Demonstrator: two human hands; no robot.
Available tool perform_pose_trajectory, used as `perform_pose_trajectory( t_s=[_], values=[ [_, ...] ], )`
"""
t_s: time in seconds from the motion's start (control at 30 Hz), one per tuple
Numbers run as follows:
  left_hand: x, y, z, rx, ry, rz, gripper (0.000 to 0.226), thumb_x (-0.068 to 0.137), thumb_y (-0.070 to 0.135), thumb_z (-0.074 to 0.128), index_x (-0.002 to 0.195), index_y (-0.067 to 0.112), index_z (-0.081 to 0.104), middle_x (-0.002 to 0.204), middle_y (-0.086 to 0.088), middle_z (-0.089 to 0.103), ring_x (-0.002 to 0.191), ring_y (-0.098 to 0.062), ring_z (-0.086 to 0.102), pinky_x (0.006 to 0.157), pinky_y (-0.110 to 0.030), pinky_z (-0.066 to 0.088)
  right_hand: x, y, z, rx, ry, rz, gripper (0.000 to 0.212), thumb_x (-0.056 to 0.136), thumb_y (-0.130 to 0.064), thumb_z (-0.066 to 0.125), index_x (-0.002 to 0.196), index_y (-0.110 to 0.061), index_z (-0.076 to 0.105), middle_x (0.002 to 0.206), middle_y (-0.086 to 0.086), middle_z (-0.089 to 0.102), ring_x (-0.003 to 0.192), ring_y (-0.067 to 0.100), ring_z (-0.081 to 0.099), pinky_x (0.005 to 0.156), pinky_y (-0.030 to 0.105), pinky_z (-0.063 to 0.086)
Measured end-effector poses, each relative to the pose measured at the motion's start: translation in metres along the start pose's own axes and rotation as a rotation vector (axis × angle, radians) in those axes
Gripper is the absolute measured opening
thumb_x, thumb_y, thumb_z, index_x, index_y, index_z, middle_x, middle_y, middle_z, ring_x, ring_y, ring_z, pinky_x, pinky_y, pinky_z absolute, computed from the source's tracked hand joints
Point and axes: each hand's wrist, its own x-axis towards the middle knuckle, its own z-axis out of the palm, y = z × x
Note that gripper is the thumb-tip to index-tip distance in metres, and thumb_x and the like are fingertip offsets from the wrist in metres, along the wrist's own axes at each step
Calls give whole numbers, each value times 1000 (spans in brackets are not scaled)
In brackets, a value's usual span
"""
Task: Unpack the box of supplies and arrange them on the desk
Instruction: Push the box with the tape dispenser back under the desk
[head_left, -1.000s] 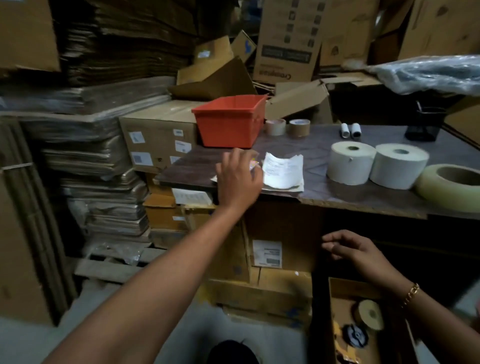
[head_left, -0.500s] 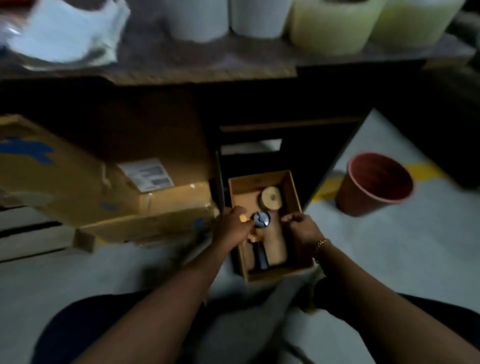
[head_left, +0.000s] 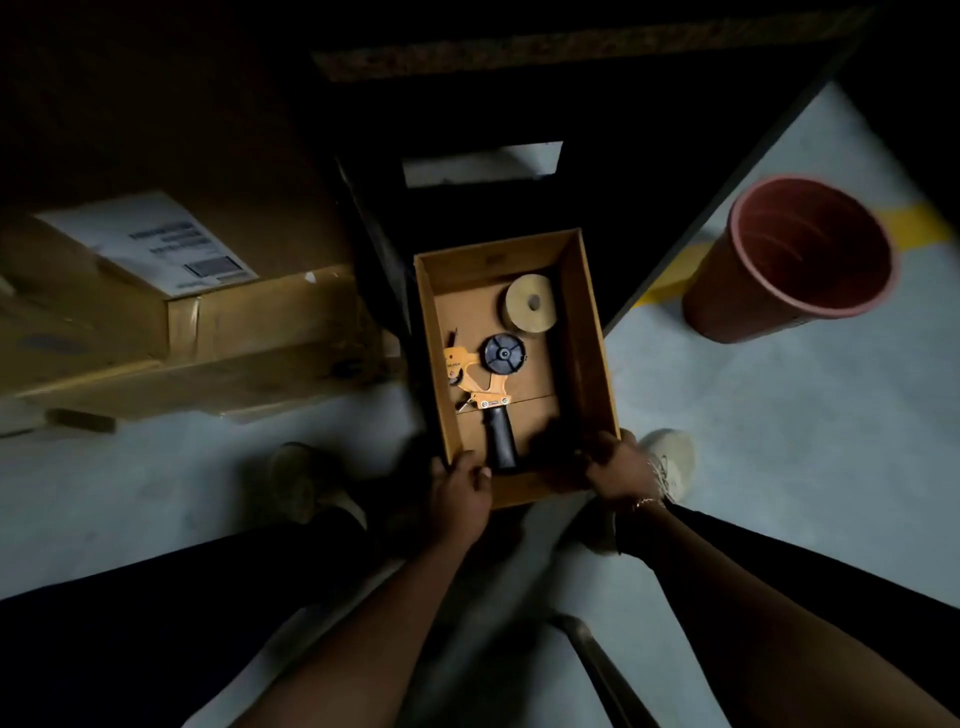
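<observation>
Carton (head_left: 93, 332) far left, clear of work. Left hand (head_left: 460, 491) fingers curled over box (head_left: 597, 332) near-left corner. Box on floor under desk; dispenser (head_left: 485, 382) and tape (head_left: 530, 309) loose inside. Right hand (head_left: 618, 475) clamped on near-right corner. Bin (head_left: 795, 260) right. Lift level, both corners together, so contents don't slide; clear desk edge overhead.

A reddish-brown plastic bin (head_left: 795, 260) stands on the pale concrete floor (head_left: 779, 441) beside a yellow painted stripe (head_left: 680, 270), while a large sealed carton (head_left: 171, 332) (a white shipping label (head_left: 150, 244) on top) lies in shadow opposite.
</observation>
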Motion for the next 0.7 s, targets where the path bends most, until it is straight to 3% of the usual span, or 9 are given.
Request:
perform_pose_trajectory(
  t_s=[0.13, 0.3, 0.47, 0.57, 0.7],
  values=[
    [1, -2, 3, 21, 22, 37, 64, 96, 49, 47, 153, 28, 26, 156, -15, 24, 133, -37, 41, 102, -35, 37, 4, 10, 8, 28, 36, -37, 51, 93, -42, 60, 138, -19, 53, 141, 12, 45, 117, 36, 57, 94, 35, 46],
    [2, -8, 0, 35, -12, 63, 89, 84, 70, 51, 155, 33, 11, 159, -11, 16, 136, -37, 38, 105, -41, 36, 1, 15, 10, 58, -22, -110, 99, 67, -81, 63, 149, -34, 35, 157, 2, 28, 134, 32, 45, 106, 39, 43],
    [6, -16, -15, 120, -36, 139, 115, 66, 83, 58, 155, 32, 6, 158, -10, 14, 133, -39, 41, 101, -44, 42, 7, 24, 6, -181, -170, -245, 134, 55, -79, 74, 157, -28, 5, 161, 4, 3, 137, 34, 40, 110, 36, 42],
    [9, -23, -27, 303, -99, 203, 133, 56, 81, 69, 154, 31, -7, 161, -10, 0, 134, -39, 40, 103, -45, 41, 10, 25, 6, -254, -169, -285, 132, 61, -68, 79, 158, -24, 1, 161, 6, -3, 134, 34, 45, 108, 35, 45],
    [19, -22, -39, 461, -28, 307, 115, 73, 56, 69, 154, 30, -9, 156, -13, 13, 116, -34, 56, 90, -41, 50, 14, 18, -1, -281, -68, -330, 113, 73, -55, 77, 157, -20, 10, 160, 12, 8, 123, 33, 55, 102, 32, 49]
  ],
)
